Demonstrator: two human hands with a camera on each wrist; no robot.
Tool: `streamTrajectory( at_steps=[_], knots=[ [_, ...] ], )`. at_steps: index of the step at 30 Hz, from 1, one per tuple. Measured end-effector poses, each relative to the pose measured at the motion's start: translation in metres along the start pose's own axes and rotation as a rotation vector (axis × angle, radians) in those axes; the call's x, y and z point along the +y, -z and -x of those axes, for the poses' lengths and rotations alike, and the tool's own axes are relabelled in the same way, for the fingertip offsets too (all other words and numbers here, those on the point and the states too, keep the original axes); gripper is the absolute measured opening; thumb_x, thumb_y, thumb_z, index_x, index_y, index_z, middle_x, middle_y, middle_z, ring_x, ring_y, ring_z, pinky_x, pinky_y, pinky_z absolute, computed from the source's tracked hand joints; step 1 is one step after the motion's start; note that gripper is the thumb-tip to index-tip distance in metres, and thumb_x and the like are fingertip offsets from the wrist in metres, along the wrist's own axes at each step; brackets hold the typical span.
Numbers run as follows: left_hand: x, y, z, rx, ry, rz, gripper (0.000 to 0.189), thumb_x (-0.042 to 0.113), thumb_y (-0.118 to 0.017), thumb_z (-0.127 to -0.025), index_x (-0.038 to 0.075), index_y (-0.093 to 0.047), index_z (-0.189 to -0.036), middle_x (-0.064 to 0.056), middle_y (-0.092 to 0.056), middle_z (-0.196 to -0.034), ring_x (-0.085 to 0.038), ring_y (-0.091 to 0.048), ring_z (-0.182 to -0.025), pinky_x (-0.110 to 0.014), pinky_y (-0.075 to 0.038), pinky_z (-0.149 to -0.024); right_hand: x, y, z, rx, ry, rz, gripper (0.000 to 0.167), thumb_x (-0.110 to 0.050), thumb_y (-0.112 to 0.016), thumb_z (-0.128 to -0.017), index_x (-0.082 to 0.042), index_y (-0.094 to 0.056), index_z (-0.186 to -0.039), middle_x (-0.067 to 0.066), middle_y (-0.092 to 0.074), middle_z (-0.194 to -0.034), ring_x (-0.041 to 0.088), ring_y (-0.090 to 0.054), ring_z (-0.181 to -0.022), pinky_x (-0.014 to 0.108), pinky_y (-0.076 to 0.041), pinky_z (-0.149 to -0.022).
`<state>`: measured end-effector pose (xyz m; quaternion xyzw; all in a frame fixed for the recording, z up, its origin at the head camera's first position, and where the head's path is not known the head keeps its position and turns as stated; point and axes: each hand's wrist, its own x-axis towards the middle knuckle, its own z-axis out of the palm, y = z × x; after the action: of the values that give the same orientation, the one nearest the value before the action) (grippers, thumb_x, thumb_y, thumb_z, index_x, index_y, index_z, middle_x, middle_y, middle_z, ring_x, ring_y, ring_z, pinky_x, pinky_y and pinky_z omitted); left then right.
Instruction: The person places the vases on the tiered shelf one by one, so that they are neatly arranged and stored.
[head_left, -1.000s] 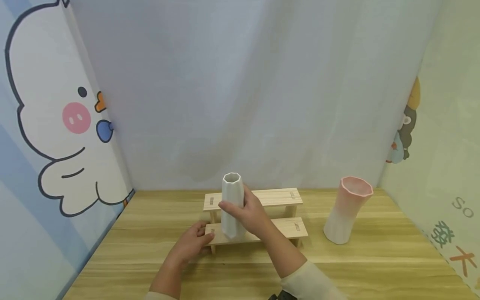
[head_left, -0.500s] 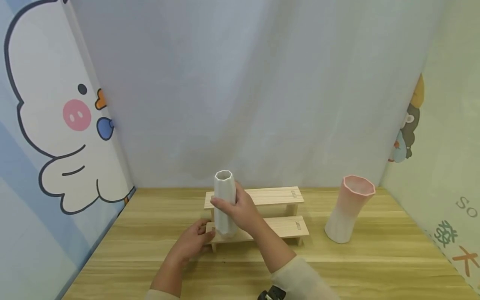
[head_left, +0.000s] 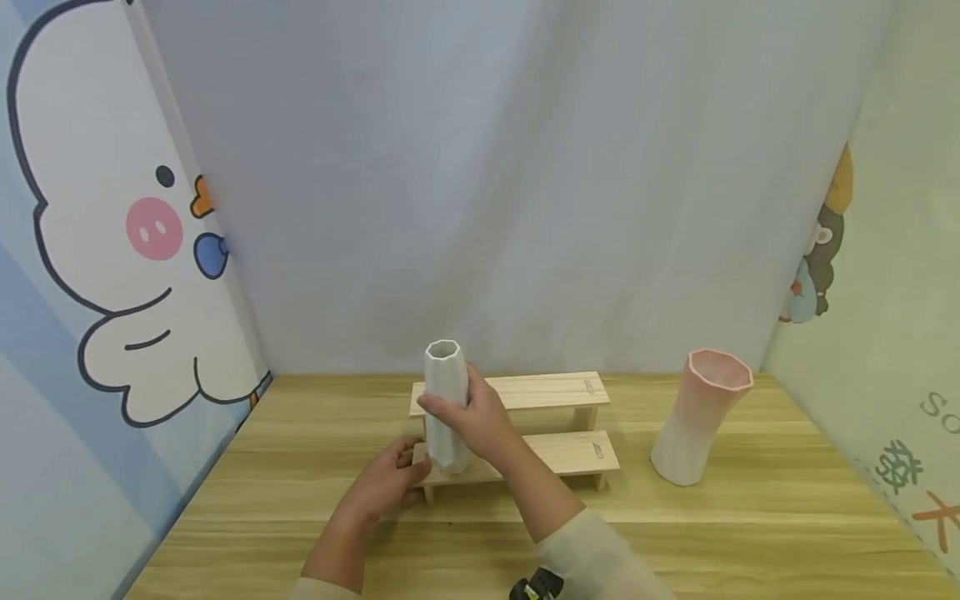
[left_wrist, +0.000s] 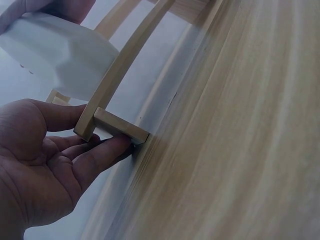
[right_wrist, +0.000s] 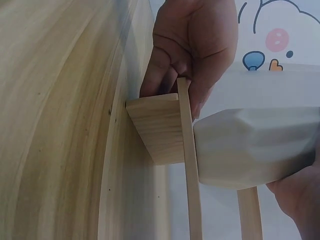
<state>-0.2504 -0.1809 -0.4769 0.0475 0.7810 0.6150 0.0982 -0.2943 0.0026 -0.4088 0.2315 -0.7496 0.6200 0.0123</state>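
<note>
A white faceted vase [head_left: 446, 417] stands upright on the left part of the lower step of a small two-tier wooden stand [head_left: 558, 452]. My right hand [head_left: 480, 417] grips the vase from its right side, thumb across the front. At the stand's left end, my left hand [head_left: 386, 482] holds the lower step's edge, thumb on top. In the left wrist view the left hand's fingers [left_wrist: 102, 155] bend under the board beside its leg. The vase's base [right_wrist: 215, 155] meets the board in the right wrist view.
A pink-and-white vase [head_left: 693, 417] with a flared rim stands on the wooden table [head_left: 750, 542] to the right of the stand. Behind the table hangs a pale curtain [head_left: 487, 183]. Cartoon-printed panels [head_left: 97, 250] flank the table on both sides.
My right hand has moved the white vase leftward along the lower step, toward its left end. The left hand has kept its place on the stand.
</note>
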Motion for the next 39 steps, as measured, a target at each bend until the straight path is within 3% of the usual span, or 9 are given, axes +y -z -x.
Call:
streamTrajectory(
  at_steps=[20,30,39],
  knots=[
    [-0.002,-0.002,-0.003,0.000,0.009,0.012,0.054,0.030,-0.062,-0.097,0.009,-0.043,-0.143,-0.024,-0.044,-0.148,-0.043,-0.051,-0.129,-0.046,-0.056,-0.093,0.010,-0.002,0.000,0.023,-0.027,-0.010,0.069,-0.050,-0.072,-0.085,-0.025,-0.042,-0.142,0.008,-0.064,-0.114,0.024,-0.065,-0.098,0.041,-0.058,-0.076],
    [-0.003,-0.002,-0.004,0.009,0.014,0.011,0.053,0.030,-0.063,-0.097,0.011,-0.044,-0.143,-0.023,-0.047,-0.147,-0.041,-0.052,-0.128,-0.046,-0.057,-0.092,0.011,-0.007,0.003,0.045,0.001,-0.041,0.060,-0.042,-0.072,-0.088,-0.023,-0.045,-0.138,0.008,-0.064,-0.113,0.023,-0.064,-0.094,0.039,-0.058,-0.074],
    [-0.001,-0.003,-0.003,0.021,0.040,0.033,0.055,0.031,-0.064,-0.096,0.014,-0.045,-0.144,-0.027,-0.034,-0.154,-0.047,-0.041,-0.136,-0.048,-0.055,-0.094,0.010,-0.009,0.003,0.069,-0.011,-0.029,0.067,-0.052,-0.071,-0.086,-0.019,-0.044,-0.137,0.007,-0.063,-0.114,0.022,-0.065,-0.094,0.039,-0.059,-0.074]
  ],
)
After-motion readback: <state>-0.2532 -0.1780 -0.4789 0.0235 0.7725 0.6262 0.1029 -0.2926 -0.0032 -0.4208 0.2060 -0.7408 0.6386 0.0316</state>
